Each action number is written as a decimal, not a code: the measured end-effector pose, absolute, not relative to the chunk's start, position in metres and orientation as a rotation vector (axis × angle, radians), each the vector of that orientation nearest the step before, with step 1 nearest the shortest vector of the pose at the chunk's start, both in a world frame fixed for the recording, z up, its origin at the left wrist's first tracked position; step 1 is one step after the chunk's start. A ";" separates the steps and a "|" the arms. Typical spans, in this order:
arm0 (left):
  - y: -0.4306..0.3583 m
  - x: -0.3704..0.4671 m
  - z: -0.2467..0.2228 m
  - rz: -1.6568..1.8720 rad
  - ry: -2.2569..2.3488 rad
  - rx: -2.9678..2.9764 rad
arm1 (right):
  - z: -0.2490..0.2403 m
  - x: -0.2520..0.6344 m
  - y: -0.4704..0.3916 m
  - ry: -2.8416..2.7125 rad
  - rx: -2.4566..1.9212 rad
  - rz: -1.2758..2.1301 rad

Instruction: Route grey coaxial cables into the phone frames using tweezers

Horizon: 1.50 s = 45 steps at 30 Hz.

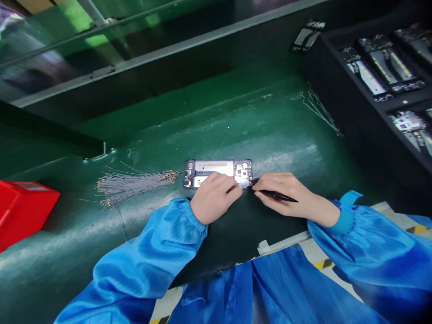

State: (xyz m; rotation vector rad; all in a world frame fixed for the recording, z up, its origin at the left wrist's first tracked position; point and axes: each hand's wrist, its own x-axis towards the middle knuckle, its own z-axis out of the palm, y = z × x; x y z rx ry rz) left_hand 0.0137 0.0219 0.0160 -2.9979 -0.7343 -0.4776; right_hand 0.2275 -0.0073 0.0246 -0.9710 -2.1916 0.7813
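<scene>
An opened phone body (216, 165), its circuit parts and pale middle showing, lies lengthwise on the green mat. My left hand (216, 196) rests over its lower edge with the fingers curled around a small dark object, perhaps a tool, mostly hidden by the fingers. Just right of the phone, my right hand (285, 193) pinches a dark pen-like tool (278, 195), its tip close to the phone's lower right corner. A bundle of thin grey cables (135, 185) with gold-coloured ends lies left of the phone, one cable end reaching its left edge.
A black tray (361, 105) with several phone bodies stands at the right. Another phone part (308, 36) lies beyond its corner. A few loose cables (319, 110) are beside the tray. At the far left is a red bin (25, 211); a metal rail (168, 45) crosses the back.
</scene>
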 end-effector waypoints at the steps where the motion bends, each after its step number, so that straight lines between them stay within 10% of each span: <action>1: 0.022 0.013 0.016 -0.484 -0.744 -3.009 | 0.025 0.228 -0.006 -2.188 -0.986 0.813; 45: 0.038 -0.007 0.011 -0.625 -0.710 -3.316 | 0.028 0.209 0.038 -2.584 -1.300 0.722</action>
